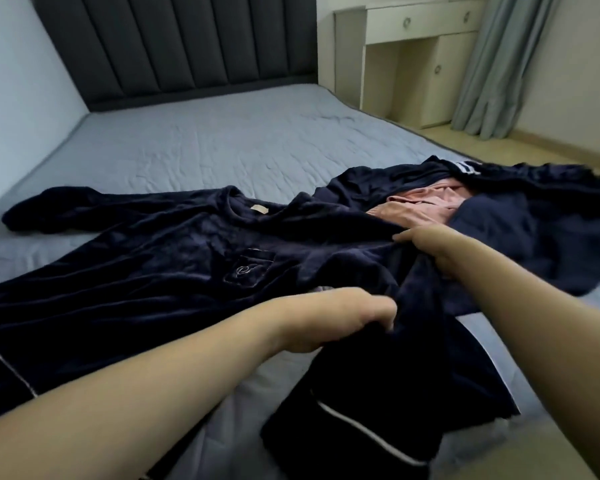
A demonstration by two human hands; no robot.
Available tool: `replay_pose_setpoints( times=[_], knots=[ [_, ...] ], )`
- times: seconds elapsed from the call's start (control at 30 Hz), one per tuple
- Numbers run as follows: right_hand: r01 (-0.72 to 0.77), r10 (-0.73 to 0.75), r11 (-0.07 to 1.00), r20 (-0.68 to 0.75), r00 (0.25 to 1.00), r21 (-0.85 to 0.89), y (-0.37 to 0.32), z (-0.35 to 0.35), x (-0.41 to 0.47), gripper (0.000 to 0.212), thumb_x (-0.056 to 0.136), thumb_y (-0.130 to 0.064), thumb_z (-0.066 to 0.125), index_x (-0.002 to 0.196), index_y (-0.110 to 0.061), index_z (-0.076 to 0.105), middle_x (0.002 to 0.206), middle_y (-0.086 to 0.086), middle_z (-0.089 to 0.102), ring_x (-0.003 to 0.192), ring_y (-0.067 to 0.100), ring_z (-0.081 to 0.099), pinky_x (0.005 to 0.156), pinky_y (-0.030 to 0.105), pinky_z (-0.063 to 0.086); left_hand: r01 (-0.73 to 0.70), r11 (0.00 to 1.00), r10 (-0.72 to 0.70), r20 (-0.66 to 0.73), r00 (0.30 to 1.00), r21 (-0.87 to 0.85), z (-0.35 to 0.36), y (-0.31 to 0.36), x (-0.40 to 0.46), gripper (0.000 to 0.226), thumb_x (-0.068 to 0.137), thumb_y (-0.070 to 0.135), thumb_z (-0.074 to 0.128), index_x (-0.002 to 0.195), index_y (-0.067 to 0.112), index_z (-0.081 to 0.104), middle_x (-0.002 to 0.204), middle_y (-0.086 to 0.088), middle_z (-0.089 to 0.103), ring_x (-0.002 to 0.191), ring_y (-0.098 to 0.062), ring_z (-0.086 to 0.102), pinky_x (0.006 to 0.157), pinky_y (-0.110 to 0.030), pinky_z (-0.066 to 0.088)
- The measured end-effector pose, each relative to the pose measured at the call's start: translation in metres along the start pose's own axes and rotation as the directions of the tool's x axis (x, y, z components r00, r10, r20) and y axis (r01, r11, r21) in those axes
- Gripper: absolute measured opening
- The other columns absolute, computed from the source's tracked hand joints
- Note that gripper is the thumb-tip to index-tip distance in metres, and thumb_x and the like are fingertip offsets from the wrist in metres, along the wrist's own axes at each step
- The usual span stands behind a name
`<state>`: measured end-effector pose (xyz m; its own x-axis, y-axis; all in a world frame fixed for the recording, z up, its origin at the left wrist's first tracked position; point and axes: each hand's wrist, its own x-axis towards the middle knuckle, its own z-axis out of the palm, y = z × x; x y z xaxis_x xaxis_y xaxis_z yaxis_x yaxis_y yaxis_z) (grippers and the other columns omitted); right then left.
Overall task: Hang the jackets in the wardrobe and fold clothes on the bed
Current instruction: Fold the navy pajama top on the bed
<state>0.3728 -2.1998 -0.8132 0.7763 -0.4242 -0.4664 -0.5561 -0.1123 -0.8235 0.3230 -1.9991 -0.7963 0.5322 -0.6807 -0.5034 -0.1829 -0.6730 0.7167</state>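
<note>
A dark navy velvet top point(174, 251) with a chest pocket lies spread face up on the bed point(222, 143), one sleeve stretched out to the left. My left hand point(347, 317) grips its right sleeve near the shoulder. My right hand point(430, 247) grips the same dark fabric further up, fingers curled into the cloth. The sleeve's cuff with white piping point(371, 434) hangs toward the near bed edge. Behind my right hand lies a pink garment point(420, 206) amid another navy garment with white stripes point(541, 209).
A dark padded headboard point(177, 46) stands at the far end of the bed. A cream desk with drawers point(416, 57) and a grey-blue curtain point(499, 64) are at the back right, beside light flooring point(520, 143).
</note>
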Motion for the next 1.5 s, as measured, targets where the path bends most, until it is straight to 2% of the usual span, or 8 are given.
replay_pose_setpoints(
  times=[0.13,0.27,0.43,0.57,0.73,0.87,1.1,1.5],
  knots=[
    [-0.049,0.066,0.991,0.138,0.988,-0.126,0.026,-0.037,-0.014,0.033,0.089,-0.026,0.065,0.113,-0.004,0.065,0.1,0.016,0.07,0.083,0.029,0.065,0.076,0.036,0.054,-0.141,0.907,0.299,-0.372,0.878,0.397,0.038,-0.01,0.003,0.034,0.087,0.052,0.055,0.097,0.021,0.043,0.096,0.0,0.052,0.086,-0.024,0.056,0.072,-0.037,0.042],
    [-0.099,0.18,0.966,0.34,0.923,-0.24,0.064,-0.044,-0.03,0.029,0.091,-0.024,0.064,0.111,-0.004,0.065,0.099,0.011,0.074,0.085,0.025,0.071,0.067,0.032,0.056,-0.227,0.74,0.216,0.095,0.972,0.633,0.089,-0.055,-0.007,0.101,0.074,0.071,0.064,0.147,0.033,0.005,0.149,-0.005,0.015,0.14,-0.028,0.019,0.113,-0.048,0.027],
    [-0.014,0.044,0.991,0.22,0.975,-0.137,0.058,-0.043,-0.033,0.01,0.092,-0.013,0.061,0.098,-0.006,0.063,0.075,0.007,0.067,0.061,0.019,0.064,0.055,0.028,0.051,-0.166,0.42,0.484,-0.065,0.873,0.892,0.096,-0.05,-0.007,0.067,0.085,0.053,0.059,0.141,0.027,0.034,0.127,-0.01,0.041,0.114,-0.031,0.041,0.088,-0.043,0.042],
    [0.03,-0.03,1.0,0.134,0.991,-0.001,0.029,-0.034,-0.034,0.029,0.093,-0.011,0.058,0.12,-0.001,0.059,0.102,0.016,0.061,0.093,0.027,0.059,0.074,0.028,0.049,-0.39,0.915,0.402,-0.144,0.904,0.102,0.046,-0.022,-0.013,0.02,0.093,0.022,0.061,0.113,0.022,0.062,0.105,-0.003,0.063,0.097,-0.018,0.06,0.088,-0.038,0.052],
    [0.197,-0.216,0.953,0.058,0.975,0.228,-0.016,0.003,-0.028,0.028,0.101,-0.012,0.04,0.077,-0.024,0.048,0.072,-0.008,0.046,0.062,0.001,0.044,0.053,0.009,0.038,-0.371,0.555,0.116,-0.372,0.921,-0.745,-0.045,-0.045,-0.023,0.032,0.08,0.029,0.066,0.109,0.016,0.067,0.102,-0.007,0.069,0.091,-0.027,0.064,0.082,-0.037,0.052],
    [0.186,-0.194,0.953,-0.007,0.981,-0.24,-0.018,0.078,0.001,0.022,0.09,-0.033,0.043,0.096,-0.02,0.059,0.101,0.014,0.055,0.09,0.029,0.054,0.078,0.036,0.047,-0.369,0.421,-0.263,-0.5,0.825,-0.829,-0.121,-0.103,-0.016,0.041,0.094,0.052,0.044,0.1,0.016,0.063,0.083,-0.007,0.066,0.07,-0.019,0.06,0.063,-0.032,0.049],
    [0.283,-0.474,0.369,0.082,0.877,-0.886,-0.012,0.163,0.049,0.041,0.085,-0.04,0.046,0.122,-0.023,0.051,0.132,0.006,0.049,0.127,0.028,0.037,0.103,0.039,0.023,-0.267,0.457,-0.486,-0.49,0.724,-0.848,-0.171,-0.222,0.022,0.066,0.073,0.064,0.066,0.125,0.027,0.049,0.118,-0.005,0.056,0.104,-0.024,0.058,0.073,-0.038,0.054],
    [0.293,-0.308,0.685,0.1,0.946,-0.667,-0.034,0.132,0.085,0.058,0.084,-0.07,0.048,0.102,-0.019,0.067,0.105,-0.004,0.065,0.1,0.017,0.06,0.092,0.033,0.043,-0.486,0.255,-0.432,-0.548,0.717,-0.836,-0.259,-0.216,0.086,0.045,0.092,0.031,0.06,0.134,0.017,0.051,0.119,-0.013,0.064,0.101,-0.034,0.064,0.087,-0.051,0.054]
  ],
)
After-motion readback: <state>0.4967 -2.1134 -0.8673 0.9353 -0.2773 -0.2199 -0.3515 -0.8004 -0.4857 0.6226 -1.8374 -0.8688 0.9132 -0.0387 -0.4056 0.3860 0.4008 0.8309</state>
